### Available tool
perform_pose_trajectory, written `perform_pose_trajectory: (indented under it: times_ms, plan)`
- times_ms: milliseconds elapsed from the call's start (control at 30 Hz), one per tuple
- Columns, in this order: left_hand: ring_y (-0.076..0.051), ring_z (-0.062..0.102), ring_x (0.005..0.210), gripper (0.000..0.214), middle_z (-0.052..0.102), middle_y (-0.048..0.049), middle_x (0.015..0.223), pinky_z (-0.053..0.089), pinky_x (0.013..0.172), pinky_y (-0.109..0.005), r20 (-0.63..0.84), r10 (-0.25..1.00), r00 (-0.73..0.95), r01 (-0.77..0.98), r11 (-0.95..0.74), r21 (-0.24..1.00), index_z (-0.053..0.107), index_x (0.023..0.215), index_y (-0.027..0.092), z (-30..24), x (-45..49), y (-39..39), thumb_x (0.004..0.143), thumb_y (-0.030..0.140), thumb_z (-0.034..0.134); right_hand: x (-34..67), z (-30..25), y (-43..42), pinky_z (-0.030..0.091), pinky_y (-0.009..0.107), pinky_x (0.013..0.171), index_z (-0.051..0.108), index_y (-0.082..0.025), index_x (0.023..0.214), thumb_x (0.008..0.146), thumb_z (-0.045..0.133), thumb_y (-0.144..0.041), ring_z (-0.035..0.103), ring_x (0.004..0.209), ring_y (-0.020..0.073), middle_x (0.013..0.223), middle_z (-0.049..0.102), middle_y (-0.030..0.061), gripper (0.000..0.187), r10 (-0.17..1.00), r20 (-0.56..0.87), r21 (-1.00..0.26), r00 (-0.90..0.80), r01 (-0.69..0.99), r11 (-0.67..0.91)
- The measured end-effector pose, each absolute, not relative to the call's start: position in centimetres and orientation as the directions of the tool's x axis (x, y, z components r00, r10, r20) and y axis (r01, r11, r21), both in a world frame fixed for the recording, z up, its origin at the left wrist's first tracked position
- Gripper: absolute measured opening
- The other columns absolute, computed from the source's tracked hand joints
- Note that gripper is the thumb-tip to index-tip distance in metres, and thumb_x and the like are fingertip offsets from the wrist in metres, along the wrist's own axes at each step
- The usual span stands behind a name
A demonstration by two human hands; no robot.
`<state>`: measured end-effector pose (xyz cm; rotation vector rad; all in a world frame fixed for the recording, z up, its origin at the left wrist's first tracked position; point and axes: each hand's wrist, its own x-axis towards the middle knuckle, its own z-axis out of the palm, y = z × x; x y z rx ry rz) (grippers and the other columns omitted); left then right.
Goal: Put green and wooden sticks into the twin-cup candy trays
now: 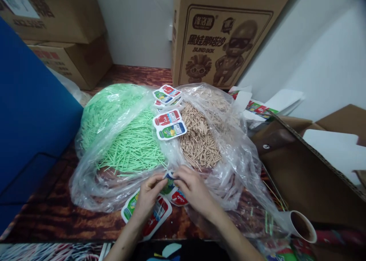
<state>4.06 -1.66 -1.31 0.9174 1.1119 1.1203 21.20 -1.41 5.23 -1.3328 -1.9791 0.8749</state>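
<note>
My left hand [147, 198] and my right hand [196, 188] meet at the front middle of the table, thumbs and fingers pinching the top edge of a small bottle-shaped packet [170, 187] printed in green, blue and red. Whether anything is inside it, I cannot tell. Under my left hand lies a larger bottle-shaped card [163, 209], partly hidden by the wrist. Beyond my hands, green sticks [131, 148] spill from a clear plastic bag on the left and brown sticks [200, 139] from another on the right. Several more printed packets [169, 124] rest between the two heaps.
A large cardboard box [228, 36] stands at the back, with stacked cartons [65, 20] at back left. A blue panel [34, 120] borders the left side. On the right are an open carton [309, 169], white card pieces [286, 100] and a paper cup [313, 234] on its side.
</note>
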Motion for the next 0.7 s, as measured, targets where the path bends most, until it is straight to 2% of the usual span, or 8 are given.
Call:
perform_pose_trajectory:
  times_ms: [133, 233, 300, 367, 400, 533, 633, 700]
  plan:
    - [-0.014, 0.054, 0.064, 0.024, 0.064, 0.0000, 0.071, 0.043, 0.058, -0.022, -0.307, 0.853, 0.423, -0.037, 0.354, 0.934, 0.073, 0.081, 0.016, -0.8, 2.7, -1.9, 0.061, 0.028, 0.081, 20.9, 5.2, -2.5, 0.042, 0.028, 0.071, 0.062, -0.020, 0.085, 0.091, 0.047, -0.012, 0.054, 0.082, 0.0174, 0.082, 0.057, 0.0028, 0.019, 0.917, 0.191, -0.740, -0.351, 0.562, 0.370]
    - [-0.009, 0.041, 0.051, 0.017, 0.053, 0.0044, 0.056, 0.033, 0.049, -0.019, -0.333, 0.745, 0.577, 0.106, 0.337, 0.936, 0.069, 0.072, 0.014, -0.6, 2.0, -1.8, 0.065, 0.027, 0.078, 20.7, 5.1, -3.3, 0.042, 0.029, 0.074, 0.059, -0.020, 0.101, 0.090, 0.046, -0.011, 0.056, 0.086, 0.0174, 0.091, 0.061, 0.0038, 0.019, 0.919, 0.193, -0.782, -0.343, 0.513, 0.355]
    - [-0.011, 0.042, 0.052, 0.014, 0.055, 0.0033, 0.057, 0.035, 0.051, -0.020, -0.309, 0.778, 0.547, 0.118, 0.294, 0.949, 0.069, 0.072, 0.015, -0.3, 2.0, -1.6, 0.072, 0.029, 0.072, 21.0, 4.8, -3.6, 0.043, 0.028, 0.074, 0.058, -0.020, 0.102, 0.089, 0.050, -0.013, 0.057, 0.085, 0.0169, 0.093, 0.062, 0.0030, 0.017, 0.954, 0.138, -0.811, -0.267, 0.523, 0.263]
    - [-0.014, 0.049, 0.058, 0.013, 0.062, 0.0007, 0.064, 0.040, 0.057, -0.022, -0.290, 0.815, 0.501, 0.126, 0.263, 0.957, 0.072, 0.077, 0.016, 0.2, 2.3, -1.5, 0.077, 0.029, 0.067, 21.4, 4.2, -3.7, 0.041, 0.027, 0.067, 0.058, -0.020, 0.085, 0.089, 0.053, -0.016, 0.056, 0.077, 0.0158, 0.083, 0.061, 0.0007, 0.008, 0.971, 0.092, -0.802, -0.220, 0.561, 0.203]
    - [-0.016, 0.052, 0.062, 0.013, 0.065, -0.0005, 0.067, 0.042, 0.060, -0.023, -0.282, 0.828, 0.484, 0.132, 0.250, 0.959, 0.073, 0.079, 0.017, 0.3, 2.4, -1.5, 0.078, 0.028, 0.066, 21.6, 3.9, -3.7, 0.039, 0.026, 0.064, 0.056, -0.020, 0.076, 0.090, 0.054, -0.018, 0.055, 0.072, 0.0152, 0.077, 0.058, -0.0001, 0.014, 0.972, 0.091, -0.785, -0.214, 0.585, 0.203]
    - [-0.020, 0.056, 0.070, 0.014, 0.068, -0.0024, 0.073, 0.045, 0.067, -0.026, -0.278, 0.866, 0.415, 0.125, 0.248, 0.961, 0.075, 0.084, 0.019, 0.6, 3.1, -1.8, 0.076, 0.028, 0.067, 22.2, 2.4, -3.8, 0.031, 0.027, 0.057, 0.049, -0.020, 0.063, 0.093, 0.052, -0.028, 0.048, 0.061, 0.0145, 0.064, 0.051, -0.0005, 0.031, 0.966, 0.206, -0.688, -0.156, 0.679, 0.256]
    - [-0.020, 0.057, 0.074, 0.022, 0.068, -0.0029, 0.078, 0.045, 0.068, -0.026, -0.288, 0.886, 0.364, 0.062, 0.285, 0.956, 0.074, 0.090, 0.019, 0.4, 3.8, -2.1, 0.070, 0.027, 0.073, 22.1, 1.8, -3.8, 0.029, 0.029, 0.057, 0.050, -0.020, 0.060, 0.095, 0.050, -0.033, 0.045, 0.059, 0.0148, 0.061, 0.050, 0.0005, 0.037, 0.935, 0.327, -0.631, -0.138, 0.705, 0.324]
    - [-0.018, 0.055, 0.069, 0.022, 0.066, -0.0013, 0.073, 0.044, 0.065, -0.024, -0.291, 0.888, 0.355, 0.045, 0.295, 0.954, 0.073, 0.085, 0.018, 0.3, 4.4, -2.2, 0.065, 0.025, 0.076, 22.0, 1.7, -3.7, 0.029, 0.029, 0.058, 0.051, -0.020, 0.060, 0.095, 0.049, -0.035, 0.046, 0.060, 0.0155, 0.061, 0.050, 0.0016, 0.038, 0.908, 0.384, -0.595, -0.171, 0.706, 0.385]
